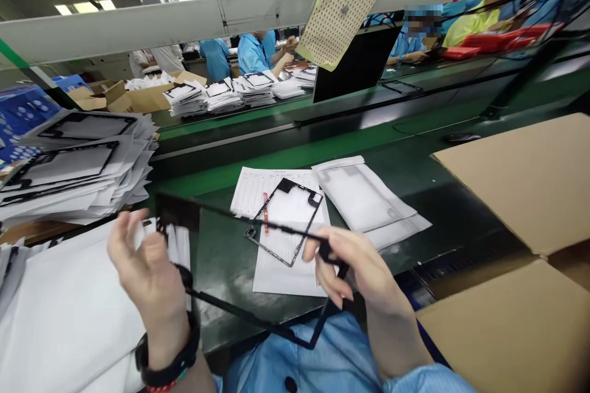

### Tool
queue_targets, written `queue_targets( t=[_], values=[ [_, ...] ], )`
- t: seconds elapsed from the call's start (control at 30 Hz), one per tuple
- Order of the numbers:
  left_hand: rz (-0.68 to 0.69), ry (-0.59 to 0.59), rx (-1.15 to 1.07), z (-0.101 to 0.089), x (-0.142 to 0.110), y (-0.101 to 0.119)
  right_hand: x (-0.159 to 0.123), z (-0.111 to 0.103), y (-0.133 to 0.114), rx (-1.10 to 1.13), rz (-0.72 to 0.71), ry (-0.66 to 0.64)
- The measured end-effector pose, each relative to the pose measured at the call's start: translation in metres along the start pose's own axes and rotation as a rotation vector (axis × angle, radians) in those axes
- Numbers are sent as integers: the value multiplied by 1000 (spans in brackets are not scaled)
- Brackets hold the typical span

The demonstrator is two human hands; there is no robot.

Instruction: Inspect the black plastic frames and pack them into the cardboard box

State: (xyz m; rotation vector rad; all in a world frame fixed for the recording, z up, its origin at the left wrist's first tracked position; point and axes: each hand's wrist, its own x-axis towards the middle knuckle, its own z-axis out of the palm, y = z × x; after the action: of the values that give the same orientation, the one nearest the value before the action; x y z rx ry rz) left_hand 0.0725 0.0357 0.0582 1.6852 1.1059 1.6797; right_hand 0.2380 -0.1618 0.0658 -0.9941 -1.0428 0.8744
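Observation:
A thin black rectangular frame is held tilted above the bench, close to my body, its far edge blurred by motion. My left hand is at its left side with fingers curled; the exact contact is partly hidden behind the palm. On the right, the fingers of my right hand are closed around the frame's corner. Beneath and beyond it, a second black frame lies on white paper sheets. A red pen-like stick rests inside that second frame's outline.
A white translucent pouch lies right of the papers. Stacks of bagged frames and white pouches fill the left. An open cardboard box stands at right. A yellow dotted sheet hangs from a rail; people work beyond.

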Motion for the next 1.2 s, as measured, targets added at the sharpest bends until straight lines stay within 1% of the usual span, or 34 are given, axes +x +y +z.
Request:
queue_targets(
  t=[0.03, 0.07, 0.1, 0.13, 0.2, 0.23, 0.27, 0.3, 0.33, 0.43, 0.47, 0.53, 0.63, 0.7, 0.73, 0.8, 0.87, 0.97, 1.07, 1.13, 1.2],
  values=[
    [-34, -23, 6, 0, -7, 0, 4, -3, 3, 125, -3, 51],
    [-97, -62, -32, -1, -14, 1, 7, -6, 5, 216, -20, 90],
    [-187, -138, -116, -1, -22, 3, 10, -7, 6, 276, -34, 112],
    [-297, -254, -235, -2, -28, 5, 12, -8, 6, 324, -33, 115],
    [-551, -526, -476, -3, -36, 11, 14, -6, 3, 421, 7, 78],
    [-681, -635, -544, -4, -37, 15, 13, -5, 1, 469, 32, 43],
    [-811, -694, -591, -5, -35, 18, 12, -3, -1, 511, 50, 3],
    [-943, -692, -636, -5, -32, 22, 10, -2, -4, 545, 65, -36],
    [-1076, -649, -699, -5, -28, 26, 8, 0, -6, 571, 64, -74],
    [-1446, -441, -995, -5, -15, 38, 2, 5, -10, 628, -4, -162],
    [-1549, -384, -1086, -5, -12, 42, 1, 6, -10, 648, -31, -180],
    [-1697, -308, -1202, -6, -11, 48, -2, 8, -10, 682, -80, -191],
    [-1811, -226, -1244, -12, -16, 54, -6, 8, -8, 698, -123, -190],
    [-1852, -191, -1242, -18, -21, 56, -11, 4, -4, 685, -109, -183],
    [-1865, -192, -1242, -20, -22, 57, -13, 1, -1, 673, -91, -179],
    [-1874, -239, -1260, -24, -25, 56, -18, -5, 6, 632, -48, -169],
    [-1851, -324, -1317, -25, -27, 54, -23, -10, 11, 597, -12, -160],
    [-1794, -445, -1417, -27, -29, 49, -27, -12, 13, 639, 29, -149],
    [-1765, -514, -1460, -29, -31, 46, -33, -9, 5, 677, 82, -53],
    [-1761, -532, -1475, -31, -33, 45, -36, -7, -1, 686, 116, 23],
    [-1743, -555, -1506, -33, -33, 45, -38, -7, -5, 725, 137, 62]
  ],
)
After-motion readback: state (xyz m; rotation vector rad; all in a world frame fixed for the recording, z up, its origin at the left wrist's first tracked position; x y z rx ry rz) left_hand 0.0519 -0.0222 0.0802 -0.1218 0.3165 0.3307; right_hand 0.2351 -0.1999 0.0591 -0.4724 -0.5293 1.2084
